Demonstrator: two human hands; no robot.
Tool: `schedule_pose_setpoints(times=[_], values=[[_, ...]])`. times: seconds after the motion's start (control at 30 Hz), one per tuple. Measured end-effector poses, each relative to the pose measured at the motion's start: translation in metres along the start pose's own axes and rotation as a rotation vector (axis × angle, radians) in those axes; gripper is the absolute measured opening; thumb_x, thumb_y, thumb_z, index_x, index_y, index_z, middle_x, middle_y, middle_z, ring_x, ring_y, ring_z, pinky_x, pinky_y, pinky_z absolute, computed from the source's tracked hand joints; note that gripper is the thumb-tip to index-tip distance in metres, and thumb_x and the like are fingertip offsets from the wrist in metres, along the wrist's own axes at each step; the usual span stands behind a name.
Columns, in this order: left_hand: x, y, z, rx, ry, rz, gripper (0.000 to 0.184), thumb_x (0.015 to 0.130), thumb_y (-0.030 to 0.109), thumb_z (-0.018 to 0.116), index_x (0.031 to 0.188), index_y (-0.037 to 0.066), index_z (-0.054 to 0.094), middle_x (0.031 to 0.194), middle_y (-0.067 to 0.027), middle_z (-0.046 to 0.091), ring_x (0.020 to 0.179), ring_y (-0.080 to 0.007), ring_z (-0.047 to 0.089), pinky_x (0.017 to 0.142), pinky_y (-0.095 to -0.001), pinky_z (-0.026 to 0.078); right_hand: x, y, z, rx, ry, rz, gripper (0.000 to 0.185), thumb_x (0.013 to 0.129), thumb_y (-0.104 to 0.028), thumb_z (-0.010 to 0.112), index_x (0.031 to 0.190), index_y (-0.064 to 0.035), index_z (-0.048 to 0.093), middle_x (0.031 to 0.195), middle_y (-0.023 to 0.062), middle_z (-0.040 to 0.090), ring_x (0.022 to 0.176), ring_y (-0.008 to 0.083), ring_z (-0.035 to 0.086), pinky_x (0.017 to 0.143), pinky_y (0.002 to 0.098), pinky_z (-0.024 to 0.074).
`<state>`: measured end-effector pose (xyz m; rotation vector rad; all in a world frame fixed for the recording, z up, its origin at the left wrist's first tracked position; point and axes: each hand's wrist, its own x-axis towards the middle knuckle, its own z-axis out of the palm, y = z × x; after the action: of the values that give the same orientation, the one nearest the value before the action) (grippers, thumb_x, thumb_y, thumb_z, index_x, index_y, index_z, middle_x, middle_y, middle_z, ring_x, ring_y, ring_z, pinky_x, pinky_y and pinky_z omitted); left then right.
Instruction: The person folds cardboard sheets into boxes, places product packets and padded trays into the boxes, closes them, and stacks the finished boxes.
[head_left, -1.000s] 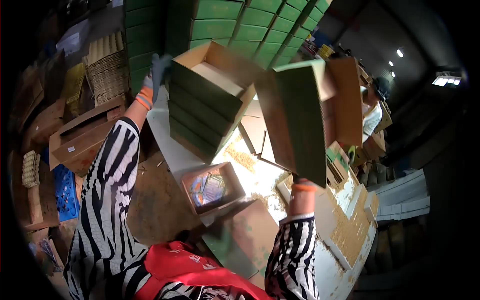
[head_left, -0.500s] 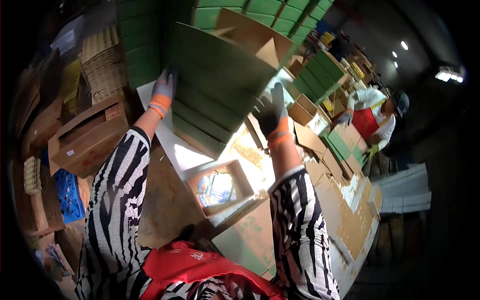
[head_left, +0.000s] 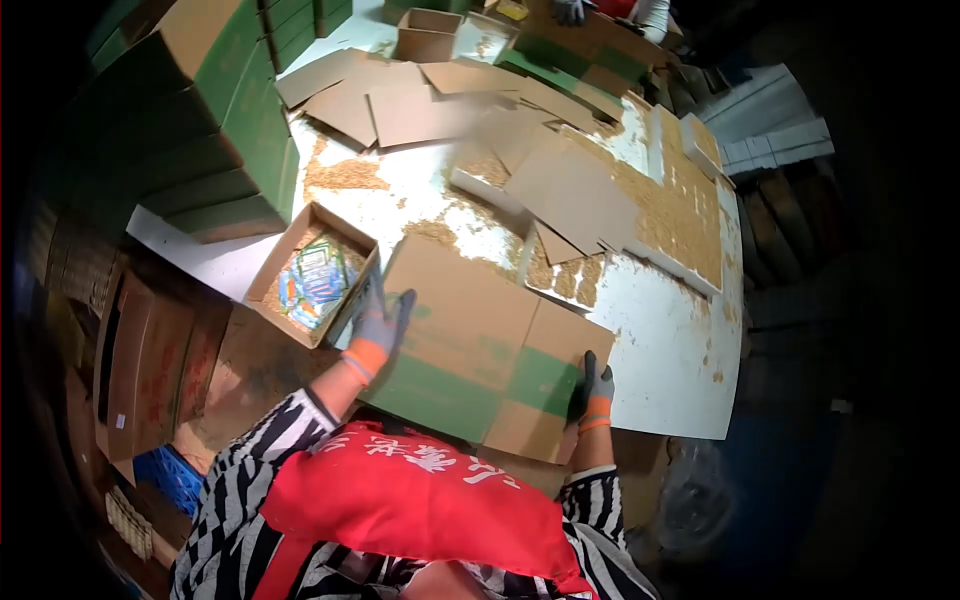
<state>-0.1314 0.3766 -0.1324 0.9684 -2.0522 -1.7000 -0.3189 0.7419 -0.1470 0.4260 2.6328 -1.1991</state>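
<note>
A flattened brown-and-green cardboard box (head_left: 455, 310) lies at the near edge of the table in front of my red apron. My left hand (head_left: 378, 325), in a grey glove with an orange cuff, is closed on its left edge, thumb on top. At the opposite edge, my right hand (head_left: 597, 383) grips the cardboard, also thumb up; the fingers underneath are hidden. Just left of my left hand stands an open carton (head_left: 272, 262) holding blue-and-white printed packets (head_left: 318, 280).
Green-and-brown boxes (head_left: 245, 130) are stacked at the left. Loose cardboard sheets (head_left: 420, 105) and grain-like brown bits (head_left: 345, 175) cover parts of the white table (head_left: 660, 365). White trays of brown bits (head_left: 690, 220) sit at right. A co-worker's gloved hand (head_left: 572, 10) shows at the top.
Both hands have left the green box stack and come down and nearer to me. They now hold the flattened box. The view has swung right.
</note>
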Motion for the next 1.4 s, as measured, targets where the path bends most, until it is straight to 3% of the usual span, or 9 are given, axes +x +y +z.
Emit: schedule_pose_setpoints(times=[0.27,0.33,0.5,0.53,0.6,0.83,1.13,1.33,1.4], values=[[-0.054,0.206,-0.04,0.7,0.456,1.015,0.063,0.085,0.015,0.065,0.141,0.004,0.037,0.142,-0.0223,0.039,0.132,-0.0335,0.039,0.113,-0.0434,0.024,-0.032,-0.067,-0.091,0.565,-0.182,-0.491,0.035,0.101,-0.032,0.046,0.109,-0.0008,0.059,0.086,0.002,0.06,0.079,0.0114,0.051,0.069,0.0277,0.0443],[-0.069,0.23,-0.048,1.056,0.044,1.05,0.049,0.079,0.012,0.063,0.127,0.006,0.053,0.127,-0.0156,0.053,0.12,-0.0334,0.048,0.109,-0.0471,0.031,-0.021,-0.059,-0.099,0.601,-0.246,-0.557,0.032,0.1,-0.029,0.048,0.114,-0.0011,0.057,0.089,0.0026,0.062,0.083,0.0129,0.052,0.072,0.0262,0.044],[-0.08,0.26,-0.066,0.842,-0.572,0.581,0.037,0.076,0.006,0.061,0.113,0.006,0.064,0.095,-0.0112,0.067,0.089,-0.0267,0.062,0.085,-0.035,0.047,-0.079,-0.121,-0.112,0.43,0.332,-1.02,0.057,0.087,-0.002,0.058,0.139,0.0043,0.037,0.142,0.0186,0.042,0.134,0.0274,0.036,0.112,0.039,0.0267],[-0.076,0.27,-0.07,0.695,-0.766,0.108,0.037,0.079,0.007,0.061,0.116,0.003,0.064,0.098,-0.0118,0.067,0.089,-0.0215,0.062,0.083,-0.0297,0.048,-0.099,-0.141,-0.115,0.391,0.335,-1.259,0.067,0.083,-0.006,0.064,0.142,0.0034,0.033,0.145,0.0199,0.037,0.137,0.0302,0.032,0.114,0.0413,0.0226],[-0.065,0.256,-0.076,0.578,-0.917,0.127,0.038,0.083,0.011,0.062,0.12,0.001,0.062,0.1,-0.0106,0.067,0.091,-0.0136,0.061,0.083,-0.0273,0.047,-0.142,-0.183,-0.114,-0.032,0.178,-1.518,0.086,0.073,-0.039,0.078,0.143,-0.0071,0.039,0.149,0.0191,0.032,0.14,0.0406,0.023,0.114,0.0527,0.0164],[-0.055,0.252,-0.071,0.497,-1.014,-0.086,0.036,0.09,0.019,0.061,0.122,0.002,0.059,0.096,-0.005,0.066,0.084,-0.0055,0.056,0.075,-0.0219,0.047,-0.192,-0.171,-0.106,-0.548,-0.001,-1.607,0.066,0.072,-0.059,0.067,0.13,-0.0292,0.055,0.139,0.0122,0.044,0.129,0.0395,0.036,0.107,0.0588,0.0235],[-0.072,0.257,-0.091,0.537,-0.19,0.308,0.036,0.078,0.023,0.076,0.072,0.003,0.048,0.061,-0.0041,0.053,0.052,-0.0072,0.055,0.045,-0.0241,0.043,-0.183,-0.143,-0.156,-0.04,-0.45,-1.411,0.027,0.062,-0.013,0.079,0.086,-0.0129,0.067,0.135,0.0214,0.049,0.131,0.0506,0.034,0.103,0.0521,0.0369],[-0.032,0.212,-0.031,0.693,-0.729,0.652,0.046,0.083,0.049,0.067,0.094,0.005,0.063,0.079,-0.0108,0.062,0.072,-0.0208,0.058,0.067,-0.0334,0.047,-0.167,-0.165,-0.103,-0.014,-1.026,-1.049,0.047,0.082,-0.021,0.071,0.125,-0.0086,0.057,0.133,0.0148,0.051,0.121,0.0351,0.05,0.1,0.0405,0.0427],[-0.007,0.198,-0.04,0.099,-1.17,0.053,0.054,0.089,0.053,0.057,0.109,0.004,0.063,0.098,-0.0117,0.066,0.087,-0.0212,0.062,0.078,-0.0346,0.049,-0.141,-0.163,-0.081,0.048,-1.024,-0.805,0.054,0.086,-0.012,0.066,0.136,-0.0007,0.046,0.13,0.0131,0.056,0.123,0.0231,0.052,0.099,0.0322,0.0421]])
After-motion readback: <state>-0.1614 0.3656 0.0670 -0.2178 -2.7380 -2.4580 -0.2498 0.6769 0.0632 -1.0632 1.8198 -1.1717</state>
